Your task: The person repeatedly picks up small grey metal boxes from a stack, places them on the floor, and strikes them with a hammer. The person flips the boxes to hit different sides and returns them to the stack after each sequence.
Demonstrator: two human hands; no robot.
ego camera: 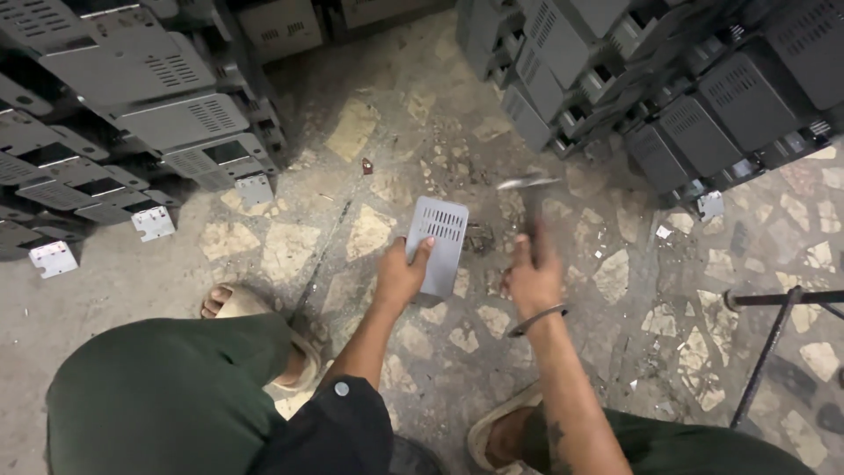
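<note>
While the left hand (400,280) pins the grey vented metal cover (437,244) upright on the stone floor (290,246), thumb wrapped over its lower edge, the right hand (533,283) is closed round a hammer (531,204) raised at one o'clock from it. The thumb sits close to the strike line; a glancing blow could catch it or skid the cover. The hammer head is motion-blurred. Stacked grey casings (167,114) at ten o'clock run out of view.
</note>
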